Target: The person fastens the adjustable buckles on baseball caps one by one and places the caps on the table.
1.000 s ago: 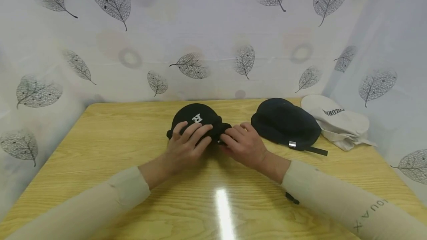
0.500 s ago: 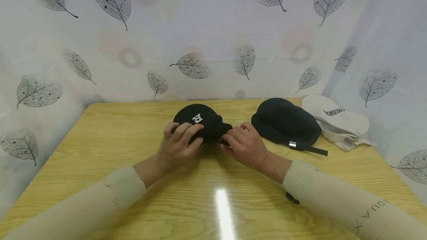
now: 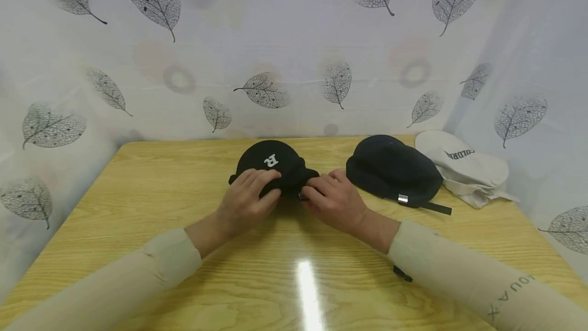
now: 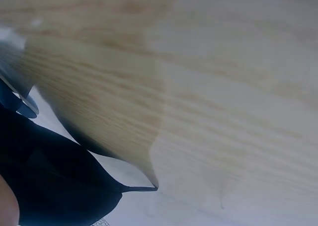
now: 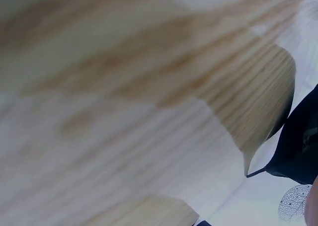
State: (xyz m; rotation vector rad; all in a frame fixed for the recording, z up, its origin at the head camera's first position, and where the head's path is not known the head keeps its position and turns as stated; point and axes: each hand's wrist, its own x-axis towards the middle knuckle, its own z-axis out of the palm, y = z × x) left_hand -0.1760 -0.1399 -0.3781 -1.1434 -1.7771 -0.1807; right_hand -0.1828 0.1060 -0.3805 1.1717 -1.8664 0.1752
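Observation:
A black cap (image 3: 275, 155) with a white letter R on its crown lies on the wooden table in front of me. My left hand (image 3: 248, 198) holds its near left side, fingers over the top and thumb along the near edge. At the cap's right end, my right hand (image 3: 335, 198) grips the edge near a small shiny buckle; its fingertips are partly hidden. Dark cloth of the cap (image 4: 54, 171) fills the lower left of the left wrist view. In the right wrist view, the cap (image 5: 298, 141) shows at the right edge.
To the right lies a dark navy cap (image 3: 390, 167) with a metal buckle and loose strap. A cream cap (image 3: 464, 162) with dark lettering sits beside it at the table's right edge. Leaf-print cloth (image 3: 294, 40) hangs behind the wooden table (image 3: 161, 193).
My left hand has slid left and drawn back from the middle of the cap's front to its near left side, uncovering more of the letter. The right hand has stayed nearly still.

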